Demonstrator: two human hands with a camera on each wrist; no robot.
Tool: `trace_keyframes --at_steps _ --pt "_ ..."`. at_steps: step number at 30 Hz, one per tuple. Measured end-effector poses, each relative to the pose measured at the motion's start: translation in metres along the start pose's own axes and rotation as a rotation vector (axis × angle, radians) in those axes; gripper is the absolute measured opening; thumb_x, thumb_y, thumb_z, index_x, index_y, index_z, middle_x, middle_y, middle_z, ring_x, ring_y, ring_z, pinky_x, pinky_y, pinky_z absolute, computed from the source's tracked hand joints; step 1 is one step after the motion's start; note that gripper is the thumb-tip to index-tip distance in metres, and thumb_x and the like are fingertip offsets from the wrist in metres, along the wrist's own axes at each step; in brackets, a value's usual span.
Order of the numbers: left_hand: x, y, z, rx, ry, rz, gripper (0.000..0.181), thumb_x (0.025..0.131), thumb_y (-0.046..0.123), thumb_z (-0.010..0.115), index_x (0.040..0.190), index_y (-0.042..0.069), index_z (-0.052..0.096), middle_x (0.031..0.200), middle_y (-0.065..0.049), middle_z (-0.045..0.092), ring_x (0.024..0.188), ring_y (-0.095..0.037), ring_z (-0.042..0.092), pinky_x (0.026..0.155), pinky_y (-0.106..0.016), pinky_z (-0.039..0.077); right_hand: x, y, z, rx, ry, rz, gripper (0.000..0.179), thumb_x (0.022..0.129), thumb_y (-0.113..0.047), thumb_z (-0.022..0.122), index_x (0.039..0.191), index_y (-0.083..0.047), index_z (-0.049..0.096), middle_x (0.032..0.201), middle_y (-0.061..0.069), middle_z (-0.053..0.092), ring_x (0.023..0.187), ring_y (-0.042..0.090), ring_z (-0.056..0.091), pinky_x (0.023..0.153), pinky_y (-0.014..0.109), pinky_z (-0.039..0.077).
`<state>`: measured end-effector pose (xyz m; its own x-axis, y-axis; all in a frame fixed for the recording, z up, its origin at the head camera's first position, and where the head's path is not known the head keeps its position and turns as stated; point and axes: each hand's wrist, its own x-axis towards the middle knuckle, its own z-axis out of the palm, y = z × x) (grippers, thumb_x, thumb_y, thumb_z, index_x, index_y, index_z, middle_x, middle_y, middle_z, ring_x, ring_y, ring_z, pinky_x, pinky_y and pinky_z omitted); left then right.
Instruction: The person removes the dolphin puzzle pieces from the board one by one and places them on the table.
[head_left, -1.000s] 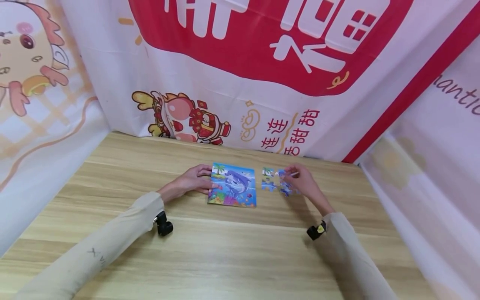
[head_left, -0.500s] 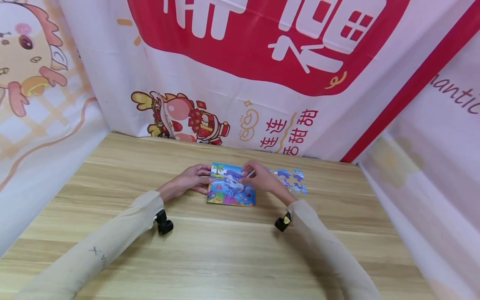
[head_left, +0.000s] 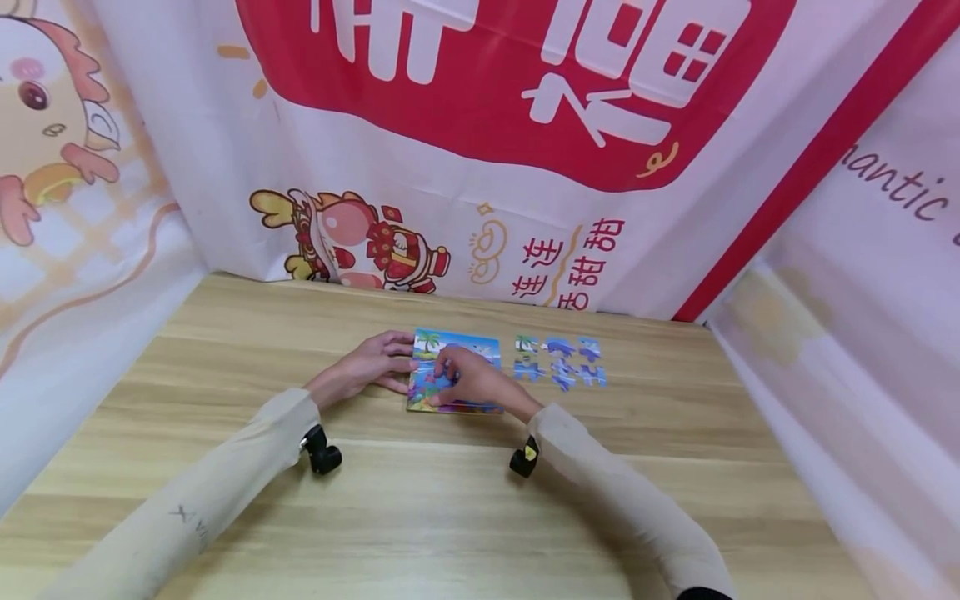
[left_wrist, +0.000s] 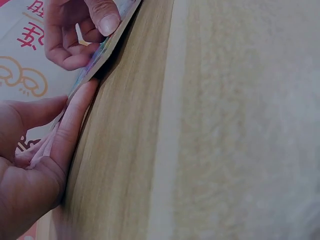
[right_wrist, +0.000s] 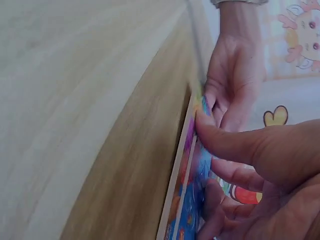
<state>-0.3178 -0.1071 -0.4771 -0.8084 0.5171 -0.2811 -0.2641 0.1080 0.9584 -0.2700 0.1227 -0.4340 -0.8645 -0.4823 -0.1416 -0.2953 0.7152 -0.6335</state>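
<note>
A jigsaw puzzle board (head_left: 483,342) with a dolphin and sea picture lies on the table. My left hand (head_left: 370,364) is at its left edge; in the left wrist view the thumb and a finger (left_wrist: 80,107) pinch that edge. Over the lower left of the picture is my right hand (head_left: 472,379). Its thumb (right_wrist: 212,131) touches the picture near the bottom edge, and its other fingers bend over the surface. I cannot tell whether a piece is between them. Several loose puzzle pieces (head_left: 562,373) lie in two rows right of the board.
The wooden table (head_left: 420,517) runs up to a printed cloth (head_left: 420,150) hanging behind, with more printed cloth on both sides. A small black wrist camera (head_left: 322,454) sits below the left wrist, and another wrist camera (head_left: 522,458) below the right.
My right hand has moved left from the loose pieces, across the board's upper right, to its lower left. The left hand stays at the left edge. The head view has shifted slightly.
</note>
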Motion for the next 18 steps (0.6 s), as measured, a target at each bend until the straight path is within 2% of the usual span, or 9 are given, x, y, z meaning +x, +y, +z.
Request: trace_keyframes --at_steps 5,11,18 --pt "-0.0019 0.0021 -0.0001 0.003 -0.012 0.0 0.062 0.107 0.005 0.056 0.162 0.002 0.027 0.158 -0.029 0.04 0.113 -0.028 0.069 0.088 -0.039 0.066 0.0004 0.0011 0.0014 -0.029 0.007 -0.053 0.037 0.086 -0.02 0.089 0.103 -0.002 0.063 0.102 0.011 0.06 0.092 0.022 0.054 0.075 0.025 0.046" --pt "0.0016 0.0032 0.0008 0.001 -0.006 0.007 0.061 0.107 0.004 0.055 0.162 0.002 0.029 0.157 -0.029 0.041 0.108 -0.025 0.07 0.089 -0.039 0.066 0.0008 0.0025 -0.0031 -0.01 0.014 -0.057 0.036 0.085 -0.019 0.09 0.102 -0.002 0.063 0.102 0.011 0.06 0.09 0.02 0.052 0.075 0.025 0.045" --pt "-0.0007 -0.0015 -0.0014 -0.013 0.005 0.004 0.061 0.106 0.0 0.055 0.161 0.001 0.029 0.157 -0.029 0.042 0.108 -0.025 0.07 0.089 -0.04 0.066 0.0029 0.0002 0.0001 -0.026 -0.02 -0.041 0.035 0.087 -0.023 0.089 0.101 -0.004 0.062 0.097 0.009 0.055 0.083 0.016 0.045 0.068 0.024 0.038"
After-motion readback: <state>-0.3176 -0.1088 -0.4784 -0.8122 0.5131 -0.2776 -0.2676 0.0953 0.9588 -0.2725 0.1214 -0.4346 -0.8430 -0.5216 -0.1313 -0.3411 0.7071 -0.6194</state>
